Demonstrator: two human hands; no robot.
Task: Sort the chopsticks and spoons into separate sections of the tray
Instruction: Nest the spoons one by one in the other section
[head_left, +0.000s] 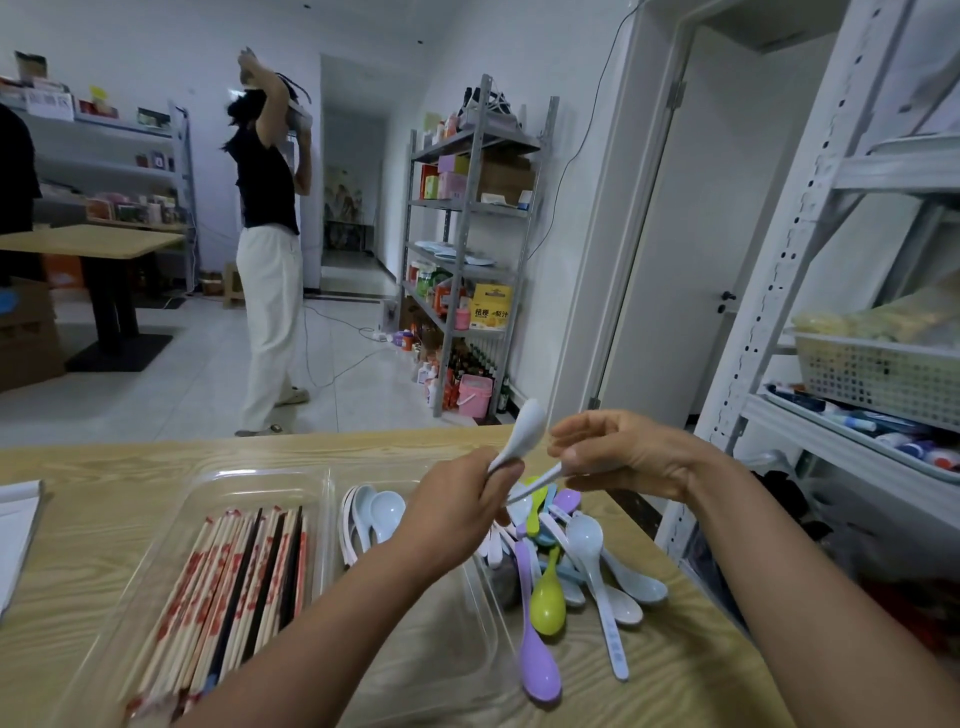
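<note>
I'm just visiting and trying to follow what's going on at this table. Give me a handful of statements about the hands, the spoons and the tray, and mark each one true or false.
1. The left hand holds a pale spoon with its bowl pointing up. True.
2. The chopsticks lie in the right section of the clear tray. False: they fill the left section.
3. The right hand holds nothing. False: it pinches the handle of a second white spoon.
4. A pile of coloured spoons lies on the table to the right of the tray. True.
5. The tray's spoon section holds no spoons yet. False: a few pale spoons already lie at its far end.
</note>
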